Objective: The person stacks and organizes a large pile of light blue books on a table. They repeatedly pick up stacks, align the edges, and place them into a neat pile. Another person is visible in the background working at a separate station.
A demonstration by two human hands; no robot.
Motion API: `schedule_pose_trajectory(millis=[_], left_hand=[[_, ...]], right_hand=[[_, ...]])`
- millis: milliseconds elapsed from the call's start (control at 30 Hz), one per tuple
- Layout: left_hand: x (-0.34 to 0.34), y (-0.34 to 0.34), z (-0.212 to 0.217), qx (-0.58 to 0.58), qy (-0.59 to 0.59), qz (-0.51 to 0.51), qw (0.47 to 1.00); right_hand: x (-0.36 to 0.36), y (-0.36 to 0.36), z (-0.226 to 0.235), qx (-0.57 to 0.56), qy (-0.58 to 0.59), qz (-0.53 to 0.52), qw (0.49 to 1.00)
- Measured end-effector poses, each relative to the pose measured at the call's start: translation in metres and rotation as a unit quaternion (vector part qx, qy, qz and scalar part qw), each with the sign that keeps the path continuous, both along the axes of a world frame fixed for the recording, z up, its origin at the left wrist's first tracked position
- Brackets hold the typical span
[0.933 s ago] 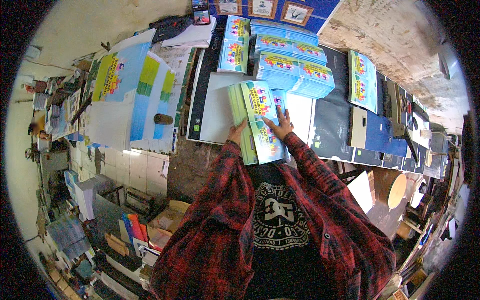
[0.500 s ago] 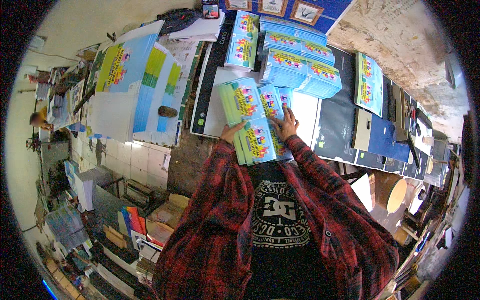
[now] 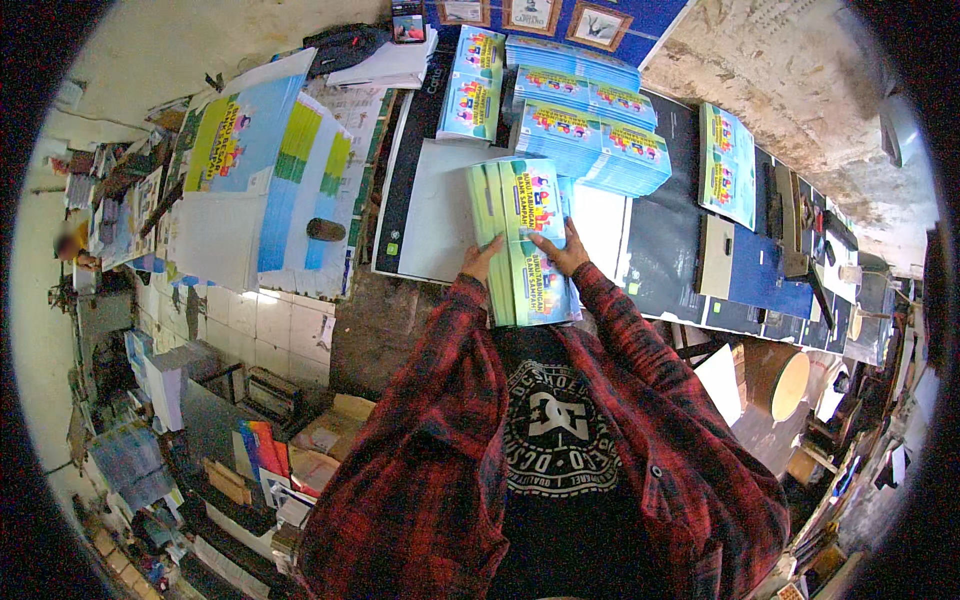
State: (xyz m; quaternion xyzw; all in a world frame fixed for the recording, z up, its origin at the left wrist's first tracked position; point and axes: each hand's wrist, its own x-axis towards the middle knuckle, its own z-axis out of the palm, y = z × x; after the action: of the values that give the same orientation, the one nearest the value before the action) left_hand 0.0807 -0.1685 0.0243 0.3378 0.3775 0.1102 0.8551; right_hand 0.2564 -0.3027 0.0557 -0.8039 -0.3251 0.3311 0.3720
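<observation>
A person in a red plaid shirt [image 3: 430, 470] held a stack of booklets [image 3: 525, 240] with both hands above the near edge of a dark worktable [image 3: 680, 250]. The left hand [image 3: 478, 262] gripped the stack's left side, fingers wrapped around the edge and mostly hidden beneath it. The right hand [image 3: 562, 252] lay on the top cover, fingers spread flat and pressed down on the printed front. The stack showed green spines on its left and a blue and green cover with bright cartoon figures, and its lower end reached back to the person's chest.

Just beyond the stack, a large white sheet [image 3: 430, 210] lay on the table. Farther back, several piles of matching booklets [image 3: 590, 135] stood side by side, with one more pile [image 3: 472, 85] to their left and another [image 3: 727, 165] set apart on the right. A grey box [image 3: 715, 257] stood on the table near the right side.

To the left, large printed poster sheets [image 3: 260, 180] in blue, yellow and green rested on a second surface, with a small dark cylinder [image 3: 325, 229] lying at their edge. Framed pictures [image 3: 530, 15] hung on the blue wall behind the table.
</observation>
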Motion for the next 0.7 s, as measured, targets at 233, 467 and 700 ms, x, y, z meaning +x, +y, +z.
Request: schedule_pose_trajectory(millis=[233, 467, 700], left_hand=[[-0.059, 0.038, 0.025, 0.005, -0.016, 0.079, 0.997], [-0.049, 0.035, 0.025, 0.040, -0.024, 0.063, 0.997], [0.018, -0.008, 0.034, 0.243, 0.109, -0.038, 0.963]], right_hand=[[-0.004, -0.010, 0.003, -0.020, -0.146, -0.032, 0.989], [-0.008, -0.015, -0.038, -0.109, -0.329, 0.079, 0.935], [0.019, -0.008, -0.052, -0.067, -0.058, 0.051, 0.995]])
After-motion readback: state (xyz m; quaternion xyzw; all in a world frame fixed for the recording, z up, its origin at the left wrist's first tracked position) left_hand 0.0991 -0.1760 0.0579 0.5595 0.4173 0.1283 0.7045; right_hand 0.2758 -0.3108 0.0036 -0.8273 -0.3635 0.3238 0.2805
